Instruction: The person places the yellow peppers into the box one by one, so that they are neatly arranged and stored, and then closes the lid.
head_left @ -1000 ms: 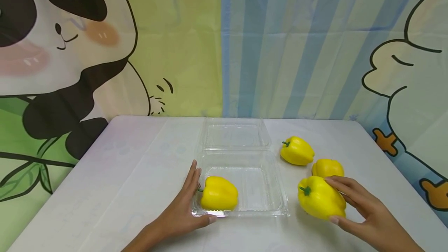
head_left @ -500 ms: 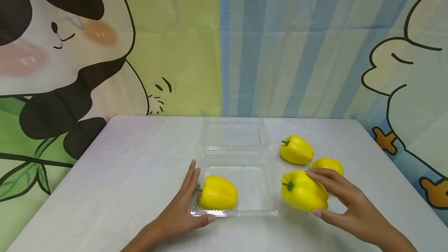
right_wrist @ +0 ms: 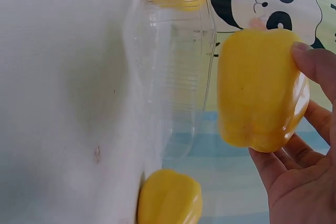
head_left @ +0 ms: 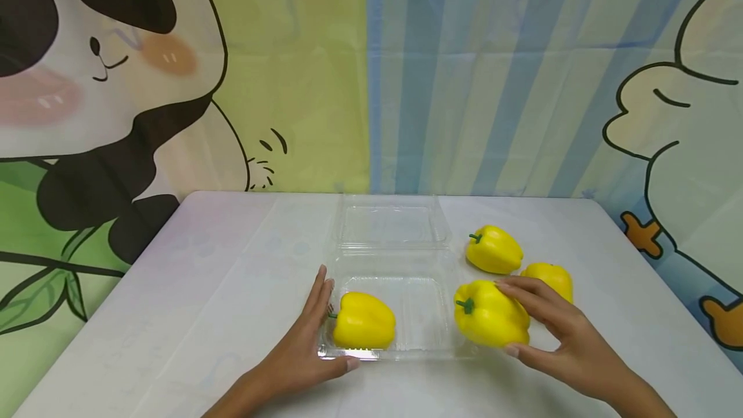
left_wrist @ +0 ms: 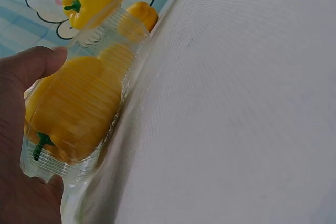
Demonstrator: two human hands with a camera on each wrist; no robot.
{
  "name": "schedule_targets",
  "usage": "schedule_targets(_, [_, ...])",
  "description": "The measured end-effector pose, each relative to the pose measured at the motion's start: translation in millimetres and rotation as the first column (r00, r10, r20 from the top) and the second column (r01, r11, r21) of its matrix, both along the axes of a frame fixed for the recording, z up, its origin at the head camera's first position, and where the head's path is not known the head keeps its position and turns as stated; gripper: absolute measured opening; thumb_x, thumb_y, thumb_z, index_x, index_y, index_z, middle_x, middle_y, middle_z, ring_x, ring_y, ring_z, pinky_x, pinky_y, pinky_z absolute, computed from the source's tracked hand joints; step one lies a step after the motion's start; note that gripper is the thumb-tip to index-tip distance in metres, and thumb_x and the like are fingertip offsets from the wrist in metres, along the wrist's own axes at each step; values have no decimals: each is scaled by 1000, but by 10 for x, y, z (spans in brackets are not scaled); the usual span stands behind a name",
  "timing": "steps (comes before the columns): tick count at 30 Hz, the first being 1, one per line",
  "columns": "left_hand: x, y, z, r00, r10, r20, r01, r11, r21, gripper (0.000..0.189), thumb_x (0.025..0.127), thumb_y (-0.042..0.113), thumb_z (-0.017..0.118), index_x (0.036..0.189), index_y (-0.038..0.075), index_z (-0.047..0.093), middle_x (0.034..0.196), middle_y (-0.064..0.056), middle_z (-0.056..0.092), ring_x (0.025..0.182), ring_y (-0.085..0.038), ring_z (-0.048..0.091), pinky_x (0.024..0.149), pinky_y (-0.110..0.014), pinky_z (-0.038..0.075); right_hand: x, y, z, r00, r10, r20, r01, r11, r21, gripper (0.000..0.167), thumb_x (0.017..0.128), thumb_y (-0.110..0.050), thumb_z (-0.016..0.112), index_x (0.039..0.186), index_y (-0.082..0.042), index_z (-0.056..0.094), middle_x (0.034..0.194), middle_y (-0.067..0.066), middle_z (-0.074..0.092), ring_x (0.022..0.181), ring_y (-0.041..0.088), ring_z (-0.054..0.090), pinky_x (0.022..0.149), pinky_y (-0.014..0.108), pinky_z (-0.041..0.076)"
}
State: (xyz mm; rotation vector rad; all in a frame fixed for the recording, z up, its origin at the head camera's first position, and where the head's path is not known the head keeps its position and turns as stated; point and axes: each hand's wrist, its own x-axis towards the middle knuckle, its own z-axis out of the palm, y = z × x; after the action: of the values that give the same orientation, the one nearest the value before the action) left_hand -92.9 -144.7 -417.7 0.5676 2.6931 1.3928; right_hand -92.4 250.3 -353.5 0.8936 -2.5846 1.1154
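right hand (head_left: 571, 344) has a decent pinch on the held pepper (head_left: 490, 315), thumb on the near side, fingers over the far side, stem (head_left: 467, 306) pointing left. the pepper is up off the tabletop (head_left: 220, 263), at the right wall of the clear container (head_left: 400, 355), and i can't tell if its underside is clear of the rim. so i'd carry it a touch high, get it properly over that wall, then lower it slow, cause smooth shiny skin like that could slip if you bump the edge. the bare bit of the base is the right half, so aim there and don't shove into the boxed pepper (head_left: 364, 321) at the front left. left hand (head_left: 302, 350) is spread round that corner, fingers straight along the side, thumb along the front edge. good brace imo, thin plastic like that would probably skate if knocked, just don't squeeze hard enough to bend it. lid (head_left: 390, 223) is folded back out of the way. also the back pepper (head_left: 495, 249) and the side pepper (head_left: 550, 279) sit close on the right, so don't swing wide.
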Motion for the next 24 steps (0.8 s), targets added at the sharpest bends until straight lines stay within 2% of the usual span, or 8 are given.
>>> schedule_targets(11, [-8, 3, -3, 1000, 9, 19, -9, 1000, -9, 118, 75, 50, 79, 157, 22, -1, 160, 14, -13, 139, -31, 34, 106, -62, 27, -35, -92, -28, 999, 49, 13, -49, 998, -49, 74, 76, -5, 83, 142, -13, 50, 140, 1, 45, 127, 7, 43, 96, 17, 41])
schedule_targets(20, [0, 3, -1, 1000, 10, -1, -10, 1000, -18, 117, 75, 50, 79, 157, 13, 5, 160, 13, -15, 139, -33, 32, 105, -63, 28, -57, -171, -39, 998, 55, 12, -55, 998, -24, 75, 77, -10, 84, 143, -14, 49, 140, -1, 46, 125, 7, 44, 96, 16, 42])
schedule_targets(24, [4, 1, 9, 1000, 6, -1, -6, 1000, -21, 117, 75, 50, 79, 157, 12, 5, 160, 13, -16, 140, -33, 31, 105, -63, 28, -73, -215, -35, 996, 91, 21, -89, 993, -74, 74, 77, -6, 82, 143, -11, 49, 140, 2, 46, 126, 10, 44, 97, 18, 41])
